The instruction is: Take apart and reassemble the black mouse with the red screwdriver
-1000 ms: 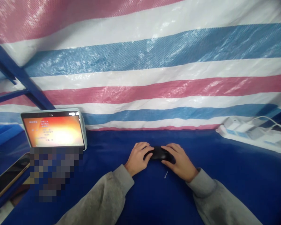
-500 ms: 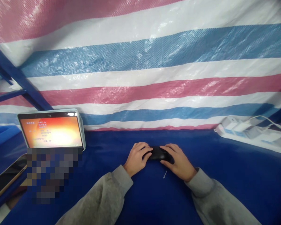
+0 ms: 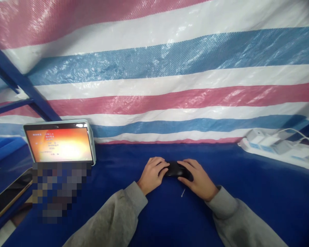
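On the blue table surface lies a smooth, rounded black object that looks like a computer mouse (image 3: pixel 174 169), turned sideways between both hands. My left hand (image 3: pixel 154 175) has its fingers curled around the left end. The right end is in the grasp of my right hand (image 3: pixel 197 178), with the thumb on the near side and the fingers over the far side. Fingers cover both ends, so only the middle shows plainly. Just in front of it lies a small, thin, pale piece (image 3: pixel 183 192), perhaps a screw, too small to make out.
A tablet (image 3: pixel 59 145) with a lit orange screen stands at the left, near a phone (image 3: pixel 10 193) and a blurred-out patch. A white power strip (image 3: pixel 280 147) with plugged-in chargers and cables sits at the right. Behind the table hangs a striped plastic sheet (image 3: pixel 170 99).
The whole view has shifted slightly, so everything sits a little further right. Both hands keep their hold on the mouse, with no clear movement over the table.
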The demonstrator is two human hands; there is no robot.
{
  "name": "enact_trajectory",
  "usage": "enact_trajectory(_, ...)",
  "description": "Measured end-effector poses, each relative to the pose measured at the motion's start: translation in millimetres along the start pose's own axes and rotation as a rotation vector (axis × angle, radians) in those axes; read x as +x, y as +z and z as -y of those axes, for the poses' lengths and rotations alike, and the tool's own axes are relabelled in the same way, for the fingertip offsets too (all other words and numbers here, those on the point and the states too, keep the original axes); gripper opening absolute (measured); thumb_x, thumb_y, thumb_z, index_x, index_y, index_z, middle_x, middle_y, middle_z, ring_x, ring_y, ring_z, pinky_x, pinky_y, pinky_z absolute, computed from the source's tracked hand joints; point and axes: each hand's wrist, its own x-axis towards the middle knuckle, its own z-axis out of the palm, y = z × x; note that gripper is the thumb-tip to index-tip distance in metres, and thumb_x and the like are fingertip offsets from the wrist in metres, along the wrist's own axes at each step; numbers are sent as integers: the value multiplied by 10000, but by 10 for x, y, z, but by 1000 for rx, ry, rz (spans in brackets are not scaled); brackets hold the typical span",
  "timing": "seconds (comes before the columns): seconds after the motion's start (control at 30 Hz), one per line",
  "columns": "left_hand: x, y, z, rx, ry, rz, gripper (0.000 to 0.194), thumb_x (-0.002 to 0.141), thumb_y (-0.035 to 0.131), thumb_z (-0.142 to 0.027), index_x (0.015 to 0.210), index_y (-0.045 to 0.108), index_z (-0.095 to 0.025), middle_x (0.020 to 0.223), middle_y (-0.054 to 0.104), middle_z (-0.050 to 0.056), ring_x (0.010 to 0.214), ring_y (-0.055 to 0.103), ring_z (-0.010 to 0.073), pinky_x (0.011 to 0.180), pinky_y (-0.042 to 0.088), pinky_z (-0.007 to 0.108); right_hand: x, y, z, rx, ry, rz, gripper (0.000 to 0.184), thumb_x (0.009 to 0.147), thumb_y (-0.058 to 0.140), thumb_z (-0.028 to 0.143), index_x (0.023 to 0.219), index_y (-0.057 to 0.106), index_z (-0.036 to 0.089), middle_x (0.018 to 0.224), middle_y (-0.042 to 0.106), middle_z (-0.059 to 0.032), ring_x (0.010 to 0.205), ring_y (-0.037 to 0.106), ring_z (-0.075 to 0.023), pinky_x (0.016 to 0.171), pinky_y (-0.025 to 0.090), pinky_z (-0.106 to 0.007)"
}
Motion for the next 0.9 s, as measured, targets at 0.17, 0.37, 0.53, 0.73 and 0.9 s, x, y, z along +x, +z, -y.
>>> enact_trajectory(0.17,8,-9,-13,16,-11,32,200,992,505,-201,1112,666,-201,1066,677,80,1040,633,221,928,493,402,0,5,-7,-20,-6,-9,465,839,631,388,1277,582,241,1202,629,-119,1134,595,-290,979,516,-486)
enact_trajectory(0.37,6,-7,-30,32,-11,45,221,1005,472,-192,1142,644,-208,1098,661,81,1068,622,216,954,492,398,-3,6,-23,-14,-10,-6,466,851,615,423,1284,586,256,1206,629,-122,1131,604,-299,969,520,-493)
enact_trajectory(0.53,-5,-3,-28,41,-4,50,233,1000,485,-190,1171,642,-214,1123,654,76,1089,609,215,984,486,396,-9,8,-35,-24,-6,-2,466,847,616,417,1283,588,255,1210,630,-119,1141,601,-298,985,513,-498)
enact_trajectory(0.73,4,-4,-23,43,5,67,245,1009,462,-187,1174,642,-206,1120,660,80,1086,613,211,973,490,392,-4,2,-32,-33,-5,-3,470,849,615,437,1280,592,250,1208,632,-120,1136,604,-295,971,521,-486)
enact_trajectory(0.9,7,-24,-34,34,-5,87,249,1008,469,-228,1196,632,-220,1124,658,78,1078,618,215,979,481,403,0,-7,-38,-60,-13,-9,473,842,622,434,1279,588,256,1204,636,-111,1137,604,-288,975,515,-481)
